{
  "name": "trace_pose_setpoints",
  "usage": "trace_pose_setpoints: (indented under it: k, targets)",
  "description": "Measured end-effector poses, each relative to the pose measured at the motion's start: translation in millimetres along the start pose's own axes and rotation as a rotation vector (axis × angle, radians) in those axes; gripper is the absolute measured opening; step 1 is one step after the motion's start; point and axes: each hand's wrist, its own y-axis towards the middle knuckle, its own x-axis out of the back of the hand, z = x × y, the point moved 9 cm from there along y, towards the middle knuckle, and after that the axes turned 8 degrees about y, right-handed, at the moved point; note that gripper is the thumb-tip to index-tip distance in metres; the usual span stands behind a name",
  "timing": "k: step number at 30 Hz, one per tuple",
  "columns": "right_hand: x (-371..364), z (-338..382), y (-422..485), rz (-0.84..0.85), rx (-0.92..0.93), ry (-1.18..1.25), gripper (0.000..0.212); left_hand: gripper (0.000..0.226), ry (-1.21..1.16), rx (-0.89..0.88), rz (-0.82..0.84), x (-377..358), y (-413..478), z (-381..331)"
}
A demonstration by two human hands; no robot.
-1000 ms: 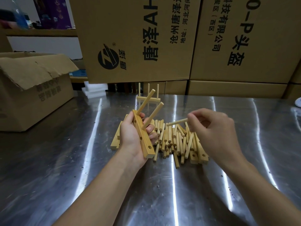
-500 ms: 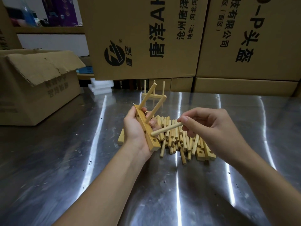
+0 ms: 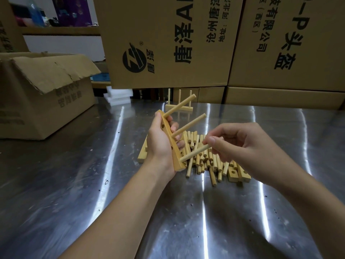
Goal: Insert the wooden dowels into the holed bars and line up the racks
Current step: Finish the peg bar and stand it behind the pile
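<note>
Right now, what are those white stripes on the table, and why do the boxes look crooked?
Head view: the stripes are light glaring off the metal table; the wide-angle lens skews the cardboard boxes; the far shelf is blurred, the left hand and right hand sharp.

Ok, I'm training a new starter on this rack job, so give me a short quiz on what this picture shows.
1. True or false: besides the dowel pinched by the right hand, two dowels already stick out of the bar gripped by the left hand.
2. Where does the finished rack stand? A) on the table, beyond the hands B) in the left hand C) under the right hand
3. Fill in: the pinched dowel's tip meets the bar at its ___ end (near or far).
Key: 1 true; 2 A; 3 near.
</note>
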Motion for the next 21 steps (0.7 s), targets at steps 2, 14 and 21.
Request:
trace_pose_setpoints:
  k: [2,14,21]
  targets:
    - [-8.4,-4.5,-0.8,0.065,-0.036,-0.101,0.025,0.042,0.026,-0.03,0.029,-4.3,-0.8,-2.2]
    - [-32.4,-18.7,4.4,0.119,0.008,-0.121,0.013,0.043,0.068,-0.16,0.081,-11.9,-3.0,-8.0]
    - [-37.0,-25.9,7.2,0.132,0.022,-0.121,0.015,0.044,0.068,-0.143,0.046,-8.9,-1.3,-3.6]
